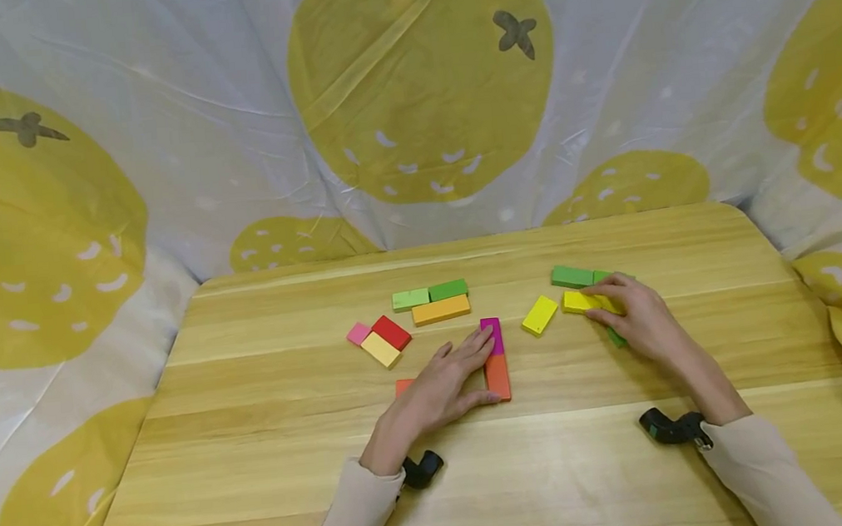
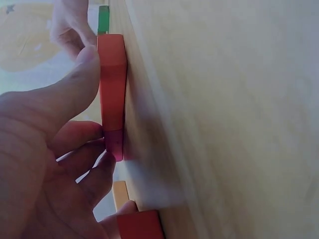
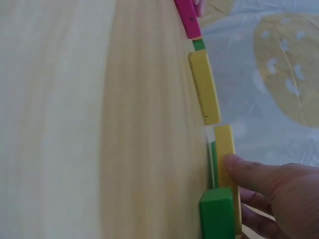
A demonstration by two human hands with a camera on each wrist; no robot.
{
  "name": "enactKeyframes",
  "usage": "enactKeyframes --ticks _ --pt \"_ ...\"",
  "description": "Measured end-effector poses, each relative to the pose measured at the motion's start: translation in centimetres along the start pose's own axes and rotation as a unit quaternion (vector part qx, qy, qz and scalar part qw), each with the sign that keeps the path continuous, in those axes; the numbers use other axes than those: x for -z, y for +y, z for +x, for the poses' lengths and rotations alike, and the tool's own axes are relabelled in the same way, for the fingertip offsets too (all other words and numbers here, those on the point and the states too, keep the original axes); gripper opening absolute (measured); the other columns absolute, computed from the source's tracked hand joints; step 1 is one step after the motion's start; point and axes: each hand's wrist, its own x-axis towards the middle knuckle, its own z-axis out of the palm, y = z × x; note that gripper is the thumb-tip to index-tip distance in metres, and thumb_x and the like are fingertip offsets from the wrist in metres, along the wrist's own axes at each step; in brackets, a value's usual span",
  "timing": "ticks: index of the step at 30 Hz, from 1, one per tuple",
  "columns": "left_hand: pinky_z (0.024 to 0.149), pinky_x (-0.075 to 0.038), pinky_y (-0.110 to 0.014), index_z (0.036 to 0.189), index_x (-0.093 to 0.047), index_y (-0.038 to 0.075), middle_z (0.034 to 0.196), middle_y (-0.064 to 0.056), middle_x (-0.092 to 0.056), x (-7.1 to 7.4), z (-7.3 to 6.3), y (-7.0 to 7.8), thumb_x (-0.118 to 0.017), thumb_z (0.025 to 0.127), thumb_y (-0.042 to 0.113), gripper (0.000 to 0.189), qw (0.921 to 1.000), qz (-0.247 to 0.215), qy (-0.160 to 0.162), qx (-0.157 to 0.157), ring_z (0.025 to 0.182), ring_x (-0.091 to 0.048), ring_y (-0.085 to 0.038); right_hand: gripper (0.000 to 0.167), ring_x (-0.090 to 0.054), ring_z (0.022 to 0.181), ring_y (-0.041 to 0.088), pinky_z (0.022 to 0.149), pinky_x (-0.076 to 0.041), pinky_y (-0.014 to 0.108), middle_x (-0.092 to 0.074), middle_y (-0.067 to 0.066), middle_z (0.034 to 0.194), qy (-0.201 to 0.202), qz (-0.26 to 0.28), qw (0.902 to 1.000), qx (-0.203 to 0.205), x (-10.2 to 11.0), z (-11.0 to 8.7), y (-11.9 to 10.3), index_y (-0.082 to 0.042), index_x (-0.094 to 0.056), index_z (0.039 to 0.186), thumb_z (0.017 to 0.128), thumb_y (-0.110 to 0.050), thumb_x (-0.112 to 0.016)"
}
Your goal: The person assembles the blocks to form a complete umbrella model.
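Note:
My left hand (image 1: 436,391) rests on the table along a magenta block (image 1: 496,333) and an orange-red block (image 1: 499,379) that lie end to end. In the left wrist view, its thumb touches the orange-red block (image 2: 113,89) and its curled fingers touch the magenta block (image 2: 114,144). My right hand (image 1: 644,323) pinches a yellow block (image 1: 576,302) between thumb and fingers. Green blocks lie behind and in front of it, such as the nearer green block (image 3: 218,211). Another yellow block (image 1: 540,316) lies slantwise to its left.
At the back, a light green block (image 1: 411,300) and a green block (image 1: 448,290) adjoin an orange block (image 1: 441,309). Leftward, a pink block (image 1: 358,334), red block (image 1: 392,332) and cream block (image 1: 381,350) lie together. My left hand partly covers another orange-red block (image 1: 403,386).

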Motion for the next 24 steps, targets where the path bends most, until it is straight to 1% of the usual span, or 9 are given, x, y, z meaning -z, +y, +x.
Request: enactKeyframes --ticks 2,5,7,9,12,16,24 --pt "0.130 -0.020 -0.056 0.162 -0.031 0.008 0.173 -0.005 -0.022 0.0 -0.1 0.1 -0.068 0.099 0.041 0.080 1.0000 0.003 -0.004 0.003 0.161 -0.021 -0.023 0.034 -0.064 0.106 0.040 0.089 -0.053 0.056 -0.068 0.019 0.114 0.005 0.017 0.9998 0.004 0.1 0.0 -0.2 0.001 -0.072 0.125 0.093 -0.009 -0.076" --pt "0.130 -0.019 -0.056 0.162 -0.031 0.008 0.173 -0.005 -0.021 -0.1 -0.2 0.2 -0.068 0.099 0.041 0.080 0.9999 0.002 -0.009 0.007 0.161 -0.020 -0.022 0.031 -0.066 0.104 0.032 0.087 -0.055 0.042 -0.071 0.013 0.112 0.000 0.051 0.9986 0.015 -0.1 0.1 -1.0 -0.004 -0.075 0.122 0.092 -0.010 -0.078" --pt "0.130 -0.019 -0.056 0.162 -0.031 0.008 0.173 -0.005 -0.021 -0.1 -0.2 0.2 -0.068 0.099 0.042 0.080 0.9999 0.002 -0.011 0.010 0.162 -0.020 -0.022 0.030 -0.066 0.104 0.028 0.085 -0.055 0.033 -0.072 0.010 0.113 -0.019 0.072 0.9969 0.025 -0.3 0.2 -1.8 -0.007 -0.077 0.120 0.091 -0.012 -0.079" --pt "0.130 -0.019 -0.056 0.163 -0.030 0.008 0.173 -0.005 -0.020 -0.1 -0.2 0.2 -0.067 0.099 0.042 0.081 0.9998 -0.003 -0.014 0.012 0.162 -0.019 -0.021 0.028 -0.067 0.104 0.025 0.086 -0.055 0.029 -0.073 0.008 0.114 -0.044 0.083 0.9950 0.034 -0.7 0.2 -2.7 -0.009 -0.078 0.119 0.091 -0.014 -0.080" --pt "0.130 -0.018 -0.056 0.163 -0.029 0.008 0.174 -0.005 -0.019 -0.2 -0.1 0.2 -0.067 0.100 0.042 0.081 0.9998 -0.007 -0.015 0.011 0.162 -0.018 -0.022 0.028 -0.067 0.103 0.023 0.087 -0.057 0.030 -0.073 0.006 0.114 -0.072 0.089 0.9926 0.041 -1.3 0.1 -3.8 -0.010 -0.079 0.118 0.091 -0.016 -0.080" --pt "0.130 -0.017 -0.056 0.164 -0.027 0.009 0.174 -0.005 -0.018 -0.3 -0.2 0.3 -0.065 0.101 0.041 0.080 0.9998 -0.012 -0.016 0.009 0.162 -0.017 -0.023 0.028 -0.067 0.101 0.020 0.086 -0.058 0.032 -0.073 0.004 0.112 -0.078 0.091 0.9921 0.036 -2.0 0.1 -4.4 -0.010 -0.079 0.117 0.089 -0.014 -0.081" --pt "0.132 -0.012 -0.053 0.164 -0.025 0.011 0.174 -0.002 -0.015 -0.4 -0.3 0.1 -0.064 0.101 0.042 0.081 0.9989 -0.036 -0.021 0.019 0.163 -0.013 -0.020 0.028 -0.063 0.097 0.016 0.082 -0.055 0.026 -0.072 0.000 0.111 -0.113 0.107 0.9867 0.049 -2.2 0.2 -4.7 -0.013 -0.079 0.119 0.091 -0.015 -0.080"
